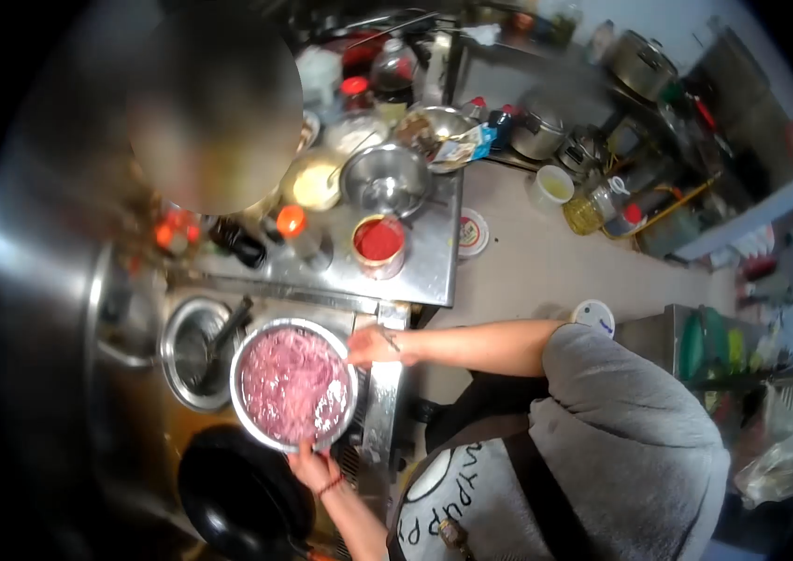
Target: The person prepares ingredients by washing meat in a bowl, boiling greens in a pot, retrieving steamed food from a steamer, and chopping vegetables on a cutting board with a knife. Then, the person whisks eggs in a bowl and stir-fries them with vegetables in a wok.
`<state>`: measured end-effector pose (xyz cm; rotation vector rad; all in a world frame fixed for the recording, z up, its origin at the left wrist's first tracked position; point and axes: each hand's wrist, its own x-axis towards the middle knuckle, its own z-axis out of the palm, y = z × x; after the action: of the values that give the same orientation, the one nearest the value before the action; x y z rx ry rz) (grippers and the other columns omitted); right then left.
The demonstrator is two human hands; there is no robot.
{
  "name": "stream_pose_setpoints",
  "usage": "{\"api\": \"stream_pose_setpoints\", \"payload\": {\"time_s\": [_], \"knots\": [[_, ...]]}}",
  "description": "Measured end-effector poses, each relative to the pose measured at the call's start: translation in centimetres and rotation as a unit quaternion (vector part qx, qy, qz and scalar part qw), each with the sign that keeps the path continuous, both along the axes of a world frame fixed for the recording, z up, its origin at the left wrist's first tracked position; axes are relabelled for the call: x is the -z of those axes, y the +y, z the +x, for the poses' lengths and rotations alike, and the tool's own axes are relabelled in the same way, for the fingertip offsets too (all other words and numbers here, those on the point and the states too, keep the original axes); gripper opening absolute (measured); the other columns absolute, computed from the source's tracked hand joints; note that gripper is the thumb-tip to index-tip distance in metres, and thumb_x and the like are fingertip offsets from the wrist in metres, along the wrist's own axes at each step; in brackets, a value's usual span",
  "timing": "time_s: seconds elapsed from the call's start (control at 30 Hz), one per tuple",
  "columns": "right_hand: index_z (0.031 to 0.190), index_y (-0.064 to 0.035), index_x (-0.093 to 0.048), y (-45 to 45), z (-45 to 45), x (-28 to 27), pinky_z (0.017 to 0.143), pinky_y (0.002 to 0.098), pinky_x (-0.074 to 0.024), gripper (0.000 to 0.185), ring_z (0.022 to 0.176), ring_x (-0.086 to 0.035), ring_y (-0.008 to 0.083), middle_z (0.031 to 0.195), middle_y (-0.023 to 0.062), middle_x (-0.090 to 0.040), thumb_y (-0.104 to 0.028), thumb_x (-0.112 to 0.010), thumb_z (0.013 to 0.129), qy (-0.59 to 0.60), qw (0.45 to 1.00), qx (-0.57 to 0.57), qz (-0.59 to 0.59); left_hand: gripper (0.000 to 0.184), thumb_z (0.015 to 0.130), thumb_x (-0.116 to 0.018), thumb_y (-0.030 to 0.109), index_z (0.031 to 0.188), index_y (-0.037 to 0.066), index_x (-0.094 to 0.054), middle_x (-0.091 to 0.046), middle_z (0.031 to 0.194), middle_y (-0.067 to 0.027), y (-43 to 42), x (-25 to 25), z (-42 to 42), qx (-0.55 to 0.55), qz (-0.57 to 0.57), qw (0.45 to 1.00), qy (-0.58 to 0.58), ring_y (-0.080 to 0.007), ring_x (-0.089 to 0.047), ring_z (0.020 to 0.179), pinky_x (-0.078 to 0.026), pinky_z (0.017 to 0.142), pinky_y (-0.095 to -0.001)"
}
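Both my hands hold a round steel bowl (240,414) over the stove area. Pink, wet, shredded pieces that look like raw meat (292,381) fill it, glossy with liquid. My right hand (374,346) grips the rim on the side towards the counter. At the rim nearer the wok is my left hand (308,466), with a red bracelet on its wrist. The fingers of both hands are partly hidden by the bowl. Below the bowl in the picture sits a black wok (233,491). Beside the bowl is a steel pot (172,374) with a dark-handled utensil resting in it.
On the steel counter (429,271) stand a jar of red paste (378,241), an orange-capped bottle (292,224), a steel bowl (385,182) and a bowl of yellow stuff (314,187). An oil jug (588,210) and a white tub (552,189) are on the floor.
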<state>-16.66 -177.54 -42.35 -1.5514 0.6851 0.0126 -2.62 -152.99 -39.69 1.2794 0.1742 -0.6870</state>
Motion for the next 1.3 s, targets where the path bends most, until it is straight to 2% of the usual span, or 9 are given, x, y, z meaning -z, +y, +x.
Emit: {"api": "stream_pose_setpoints", "payload": {"time_s": [0.03,0.1,0.23,0.37,0.5,0.63,1.1,1.2,1.3], "knots": [[0.1,-0.0056,-0.062,0.7,-0.9,-1.6,0.071,0.0249,-0.0488,0.026,0.079,-0.057,0.0087,0.087,0.0009,-0.062,-0.022,-0.071,0.081,-0.029,0.965,0.043,0.256,0.046,0.072,-0.055,-0.008,0.118,-0.002,-0.052,-0.06,0.1,-0.0112,0.3,-2.0,-0.2,0.024,-0.002,1.0,-0.002,-0.0199,-0.059,0.078,-0.053,0.064,-0.0325],[0.098,-0.006,-0.064,0.6,-3.0,-4.8,0.071,0.0233,-0.0465,0.026,0.08,-0.056,0.0061,0.087,-0.002,-0.063,-0.026,-0.07,0.083,-0.061,0.937,0.033,0.342,0.045,0.073,-0.054,-0.009,0.117,-0.002,-0.052,-0.06,0.097,-0.0107,-0.7,-6.6,-1.7,0.054,0.02,0.998,0.012,-0.0202,-0.059,0.078,-0.053,0.065,-0.0328],[0.102,-0.0021,-0.065,-3.5,-9.1,-11.9,0.07,0.0259,-0.046,0.027,0.084,-0.057,0.0112,0.092,0.0032,-0.066,-0.018,-0.067,0.08,-0.084,0.956,-0.007,0.282,0.041,0.073,-0.048,-0.01,0.113,-0.001,-0.053,-0.059,0.09,-0.0074,-5.2,-13.0,-6.6,0.091,0.042,0.995,-0.013,-0.0165,-0.058,0.076,-0.053,0.069,-0.0339],[0.103,-0.0009,-0.066,-10.8,-18.6,-16.9,0.068,0.0278,-0.0484,0.028,0.084,-0.06,0.013,0.093,0.0057,-0.067,-0.016,-0.065,0.079,-0.112,0.957,0.03,0.265,0.027,0.076,-0.048,-0.006,0.1,0.002,-0.056,-0.059,0.075,-0.0022,-13.5,-17.6,-14.7,0.143,0.091,0.985,-0.042,-0.0123,-0.054,0.057,-0.038,0.04,-0.0223],[0.089,0.0044,-0.066,-18.0,-27.8,-17.7,0.058,0.0267,-0.0479,0.023,0.068,-0.059,0.0116,0.081,0.0077,-0.066,-0.016,-0.065,0.078,-0.144,0.944,0.146,0.259,0.025,0.077,-0.054,-0.002,0.102,0.0,-0.058,-0.063,0.089,-0.0075,-24.0,-20.0,-23.4,0.209,0.062,0.976,-0.012,-0.0142,-0.058,0.068,-0.044,0.049,-0.0231],[0.093,0.0039,-0.062,-25.4,-37.4,-19.3,0.059,0.0282,-0.0512,0.021,0.074,-0.063,0.0165,0.085,0.0119,-0.067,-0.008,-0.067,0.076,-0.127,0.907,0.299,0.267,0.026,0.081,-0.055,-0.004,0.107,-0.004,-0.057,-0.063,0.098,-0.0104,-35.0,-18.6,-29.9,0.247,0.034,0.968,-0.024,-0.0212,-0.061,0.087,-0.049,0.082,-0.0338],[0.083,0.0049,-0.057,-51.4,-64.5,-18.9,0.065,0.0308,-0.059,0.009,0.069,-0.062,0.0203,0.08,0.0117,-0.061,-0.001,-0.06,0.077,-0.222,0.693,0.675,0.122,0.024,0.092,-0.052,0.01,0.114,0.001,-0.05,-0.055,0.116,-0.0137,-67.6,-11.7,-46.3,0.617,-0.144,0.769,0.09,-0.0254,-0.061,0.099,-0.053,0.074,-0.0311],[0.083,0.0043,-0.057,-60.2,-70.1,-16.5,0.063,0.0305,-0.0583,0.008,0.072,-0.062,0.0197,0.081,0.0111,-0.06,-0.002,-0.059,0.079,-0.23,0.7,0.67,0.092,0.026,0.09,-0.055,0.009,0.113,0.0,-0.053,-0.062,0.104,-0.0149,-68.0,-1.5,-44.5,0.65,-0.056,0.755,0.065,-0.0242,-0.063,0.095,-0.053,0.074,-0.0316],[0.087,0.0021,-0.058,-69.7,-75.7,-12.4,0.058,0.0259,-0.0548,0.009,0.07,-0.06,0.0173,0.085,0.0097,-0.061,-0.001,-0.06,0.079,-0.223,0.677,0.698,0.073,0.029,0.088,-0.058,0.008,0.115,0.001,-0.052,-0.063,0.107,-0.0134,-64.8,4.6,-43.7,0.527,0.08,0.844,0.066,-0.0272,-0.064,0.098,-0.053,0.075,-0.0355]]}}
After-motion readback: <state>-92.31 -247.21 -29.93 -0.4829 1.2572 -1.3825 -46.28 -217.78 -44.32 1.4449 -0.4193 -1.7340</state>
